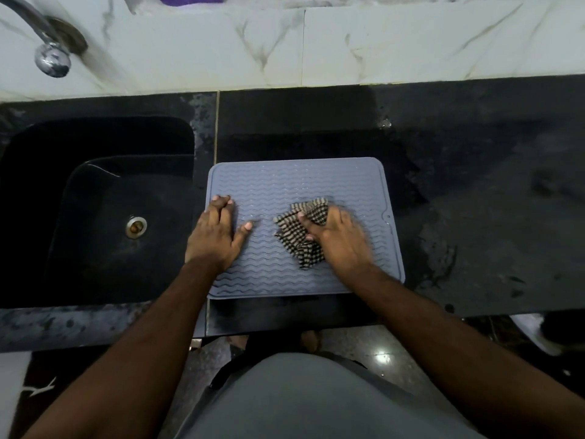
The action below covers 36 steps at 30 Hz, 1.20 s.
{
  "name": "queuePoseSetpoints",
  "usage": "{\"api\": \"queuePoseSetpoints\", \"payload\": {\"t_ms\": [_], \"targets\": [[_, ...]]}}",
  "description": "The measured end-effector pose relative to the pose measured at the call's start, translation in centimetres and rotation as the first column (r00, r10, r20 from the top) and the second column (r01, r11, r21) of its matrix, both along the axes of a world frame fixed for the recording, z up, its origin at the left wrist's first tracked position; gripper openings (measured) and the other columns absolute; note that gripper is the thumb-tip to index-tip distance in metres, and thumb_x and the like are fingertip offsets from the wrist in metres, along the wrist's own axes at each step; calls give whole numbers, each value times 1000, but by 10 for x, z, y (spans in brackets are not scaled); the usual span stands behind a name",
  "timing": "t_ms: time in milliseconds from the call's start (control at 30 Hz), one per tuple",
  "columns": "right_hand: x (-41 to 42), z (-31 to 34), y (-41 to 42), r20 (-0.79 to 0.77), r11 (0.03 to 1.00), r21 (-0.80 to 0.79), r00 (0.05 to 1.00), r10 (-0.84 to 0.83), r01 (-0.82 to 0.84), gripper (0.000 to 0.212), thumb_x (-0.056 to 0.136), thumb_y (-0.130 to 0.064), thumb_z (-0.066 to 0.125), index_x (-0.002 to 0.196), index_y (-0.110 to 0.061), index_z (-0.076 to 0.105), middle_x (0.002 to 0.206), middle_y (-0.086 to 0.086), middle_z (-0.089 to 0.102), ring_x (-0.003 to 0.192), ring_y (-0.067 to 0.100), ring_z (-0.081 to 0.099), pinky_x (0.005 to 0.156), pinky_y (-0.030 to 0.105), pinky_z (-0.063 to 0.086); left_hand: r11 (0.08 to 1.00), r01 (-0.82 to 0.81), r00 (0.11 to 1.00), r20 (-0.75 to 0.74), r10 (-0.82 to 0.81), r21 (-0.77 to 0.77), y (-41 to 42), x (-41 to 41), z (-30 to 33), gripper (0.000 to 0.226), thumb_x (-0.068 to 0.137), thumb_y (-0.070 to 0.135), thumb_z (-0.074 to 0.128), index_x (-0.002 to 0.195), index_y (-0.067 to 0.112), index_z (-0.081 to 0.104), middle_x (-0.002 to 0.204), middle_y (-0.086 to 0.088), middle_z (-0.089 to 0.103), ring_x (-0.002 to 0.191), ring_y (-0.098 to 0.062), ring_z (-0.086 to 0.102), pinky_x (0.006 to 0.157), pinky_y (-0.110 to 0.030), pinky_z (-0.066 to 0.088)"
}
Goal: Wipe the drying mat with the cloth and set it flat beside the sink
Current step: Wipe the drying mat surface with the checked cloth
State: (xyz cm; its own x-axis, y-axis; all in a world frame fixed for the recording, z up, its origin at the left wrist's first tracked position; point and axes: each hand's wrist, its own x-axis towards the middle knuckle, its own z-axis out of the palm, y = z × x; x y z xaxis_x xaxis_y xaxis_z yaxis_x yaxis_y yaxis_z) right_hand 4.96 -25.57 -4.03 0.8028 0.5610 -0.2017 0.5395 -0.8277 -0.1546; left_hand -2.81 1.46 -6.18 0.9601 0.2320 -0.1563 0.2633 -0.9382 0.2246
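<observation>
A grey drying mat with wavy ridges lies flat on the black counter, just right of the sink. My left hand presses flat on the mat's left edge, fingers spread, holding nothing. My right hand rests on the mat's right half, pressing a crumpled black-and-beige checked cloth against the surface. The cloth sticks out to the left of that hand, and part of it is hidden under the palm. The right hand looks slightly blurred.
A black sink with a metal drain sits at the left, and a chrome tap hangs above it. The black counter stretches to the right with wet patches. A white marble wall rises behind.
</observation>
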Motion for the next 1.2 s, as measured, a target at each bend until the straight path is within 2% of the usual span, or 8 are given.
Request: {"api": "queuePoseSetpoints", "payload": {"t_ms": [300, 467, 700, 800, 900, 967, 1067, 1200], "targets": [[23, 21, -76, 41, 963, -137, 973, -227, 231, 52, 101, -46, 47, 151, -42, 36, 119, 13, 41, 110, 32, 48, 88, 43, 49, 998, -42, 999, -3, 42, -41, -15, 4, 18, 81, 99, 62, 26, 151, 1, 34, 157, -22, 32, 146, -37, 30, 120, -48, 29], [34, 65, -77, -62, 946, 77, 948, -311, 315, 53, 96, -24, 62, 146, -31, 47, 122, 11, 42, 114, 33, 51, 92, 46, 52, 986, -112, 994, -26, 110, -125, -29, 13, 33, 80, 98, 64, 24, 139, 0, 47, 152, -23, 38, 140, -40, 35, 118, -52, 28], [41, 108, -62, 507, 994, 18, 856, -100, 106, 51, 91, -15, 64, 140, -24, 53, 111, 14, 49, 96, 33, 51, 74, 43, 47, 984, -43, 998, 30, 49, -174, -39, -6, 24, 68, 100, 59, 28, 144, 10, 47, 158, -18, 33, 145, -36, 32, 119, -51, 28], [17, 71, -43, 321, 991, 51, 937, -136, 126, 52, 96, -12, 55, 146, -20, 42, 124, 16, 46, 108, 35, 50, 86, 49, 49, 990, 4, 1000, 6, -3, -144, -38, -9, 17, 76, 98, 63, 30, 154, 11, 36, 164, -16, 22, 153, -31, 18, 122, -48, 23], [-26, 23, -34, 178, 985, -174, 984, 10, 22, 57, 97, -12, 38, 152, -23, 32, 130, 17, 37, 113, 32, 45, 91, 44, 50, 989, 34, 999, -19, -37, -146, -33, -11, 16, 86, 94, 70, 26, 158, 13, 27, 167, -14, 15, 155, -28, 10, 124, -47, 19], [-34, 9, -36, 183, 992, -87, 981, -71, 88, 64, 94, -9, 39, 154, -28, 29, 119, 14, 40, 104, 29, 46, 82, 41, 52, 987, 42, 999, -28, -47, -157, -29, -13, 16, 87, 93, 72, 22, 159, 15, 23, 168, -12, 11, 155, -26, 8, 124, -46, 18], [-28, 9, -36, 166, 980, 93, 968, -190, 177, 92, 92, -2, 51, 159, -35, -2, 108, 13, 45, 91, 28, 52, 76, 44, 52, 979, 69, 997, -28, -76, -190, -23, -15, 15, 89, 92, 75, 25, 160, 18, 19, 169, -9, 6, 155, -23, 4, 125, -44, 17], [-19, 11, -38, -108, 839, 377, 918, -381, 393, 92, 91, -13, 64, 159, -11, 2, 145, 21, 45, 129, 36, 47, 103, 47, 45, 934, 168, 960, -165, -228, -315, 4, -11, 18, 123, 68, 94, 48, 162, 27, 7, 168, 2, -11, 154, -16, -9, 125, -46, 14]]}}
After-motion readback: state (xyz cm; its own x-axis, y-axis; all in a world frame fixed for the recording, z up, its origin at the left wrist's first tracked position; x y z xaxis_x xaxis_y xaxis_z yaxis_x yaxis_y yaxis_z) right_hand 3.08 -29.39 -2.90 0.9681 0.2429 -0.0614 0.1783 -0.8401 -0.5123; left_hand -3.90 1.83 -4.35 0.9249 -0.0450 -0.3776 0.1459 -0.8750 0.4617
